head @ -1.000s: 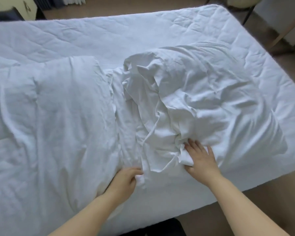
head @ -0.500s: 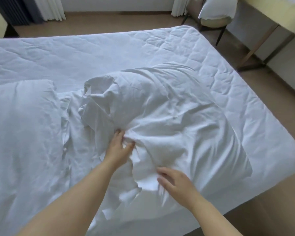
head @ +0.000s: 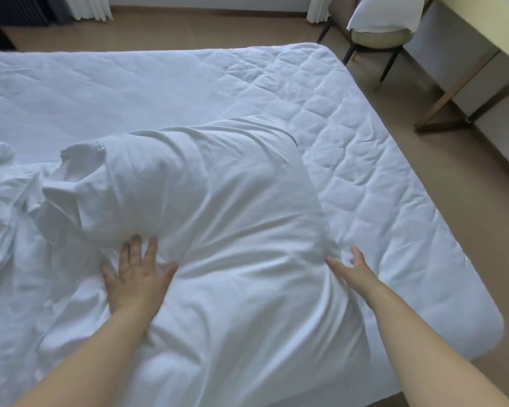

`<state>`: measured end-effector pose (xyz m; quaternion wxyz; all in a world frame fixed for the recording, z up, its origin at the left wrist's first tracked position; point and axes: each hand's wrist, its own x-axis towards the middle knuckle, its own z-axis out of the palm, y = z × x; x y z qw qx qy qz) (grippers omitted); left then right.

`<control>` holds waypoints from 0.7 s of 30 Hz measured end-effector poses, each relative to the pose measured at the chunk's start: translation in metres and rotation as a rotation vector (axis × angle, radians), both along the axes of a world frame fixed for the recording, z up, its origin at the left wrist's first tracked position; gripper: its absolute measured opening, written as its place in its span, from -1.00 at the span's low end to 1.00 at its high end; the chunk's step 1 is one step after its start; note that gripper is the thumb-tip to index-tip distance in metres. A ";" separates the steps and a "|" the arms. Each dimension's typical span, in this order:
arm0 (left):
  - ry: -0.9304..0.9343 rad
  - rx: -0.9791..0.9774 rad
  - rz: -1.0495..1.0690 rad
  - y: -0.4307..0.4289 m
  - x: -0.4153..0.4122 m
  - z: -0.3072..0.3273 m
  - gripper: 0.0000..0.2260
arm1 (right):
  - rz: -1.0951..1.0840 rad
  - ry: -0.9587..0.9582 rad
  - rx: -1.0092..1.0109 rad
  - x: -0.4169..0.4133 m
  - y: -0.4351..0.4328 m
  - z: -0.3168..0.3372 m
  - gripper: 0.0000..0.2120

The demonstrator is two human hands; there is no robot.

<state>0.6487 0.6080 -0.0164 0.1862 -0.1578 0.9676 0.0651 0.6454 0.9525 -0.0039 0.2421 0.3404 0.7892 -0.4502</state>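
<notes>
A white pillow in a white pillowcase (head: 224, 201) lies across the near side of the bed (head: 365, 177). The case's loose open end is crumpled at the pillow's left. My left hand (head: 135, 274) lies flat with spread fingers, pressing on the pillow's near left part. At the pillow's right edge my right hand (head: 350, 268) touches it with straight fingers, thumb apart. Neither hand grips any cloth.
Crumpled white bedding (head: 9, 224) lies at the left of the bed. Beyond the far right corner stands a chair (head: 376, 33) with a white pillow on it, and a table (head: 476, 54) runs along the right wall. Brown floor surrounds the bed.
Both hands have let go of the pillowcase fabric they were pulling and now lie open on the pillow, the right one moved to its right edge. The pillowcase now lies smoother over the pillow.
</notes>
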 end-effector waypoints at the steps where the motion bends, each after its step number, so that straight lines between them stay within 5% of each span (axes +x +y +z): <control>1: -0.021 -0.044 -0.027 -0.003 -0.001 -0.001 -0.42 | -0.063 -0.097 -0.122 -0.001 0.004 -0.007 -0.21; 4: -0.065 -0.126 -0.065 -0.007 -0.007 0.002 -0.44 | -0.183 -0.239 -0.335 0.005 0.014 -0.028 -0.22; 9: -0.088 -0.124 -0.052 0.003 -0.007 0.013 -0.43 | -0.076 -0.117 -0.414 0.010 0.015 -0.023 -0.29; 13: 0.259 0.147 0.000 0.037 -0.018 0.045 -0.49 | 0.051 -0.004 -0.395 0.014 -0.002 0.005 -0.54; 15: 0.395 0.382 -0.095 0.074 -0.031 0.068 -0.42 | 0.152 0.094 -0.284 0.019 -0.019 0.020 -0.50; 18: 0.165 0.640 -0.104 0.142 -0.063 0.091 -0.28 | 0.318 0.151 -0.103 0.032 -0.048 0.043 -0.38; 21: -0.088 0.495 -0.079 0.182 -0.084 0.082 -0.06 | 0.479 0.151 0.026 0.049 -0.072 0.061 -0.41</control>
